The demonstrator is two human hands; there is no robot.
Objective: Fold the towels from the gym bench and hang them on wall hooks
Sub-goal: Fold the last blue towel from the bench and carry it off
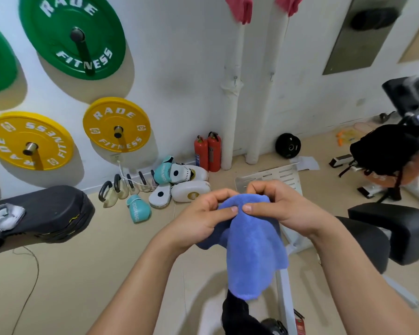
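Blue terry cloth fills the middle of the view: a small blue towel point(252, 243) hangs in the air in front of the person, bunched at its top edge and drooping down toward the floor. Both hands are pinching it there. The left hand point(203, 218) and the right hand point(276, 209) sit close together, thumb tips almost touching on the near side of the cloth, fingers curled over the back.

High on the white wall, two pink towels point(240, 8) already hang side by side above two white padded pipes point(231, 105). A small metal hook point(235, 79) sticks out lower on the left pipe, with a second one on the right pipe. The black padded bench point(385, 235) stands just to the right of the hands.

The risk, as I judge it, is that the grip is narrow and the cloth is gathered, not squared. If either pinch slackens, the fold could fall open or the towel could drop to the floor. A bunched edge may also slide off a small hook.

Readable writing: the green weight plate point(73, 37) on the wall says "RADE FITNESS" in white, as does the yellow weight plate point(116, 128) below it. Lettering on the teal boxing glove point(138, 209) on the floor is too small to read.
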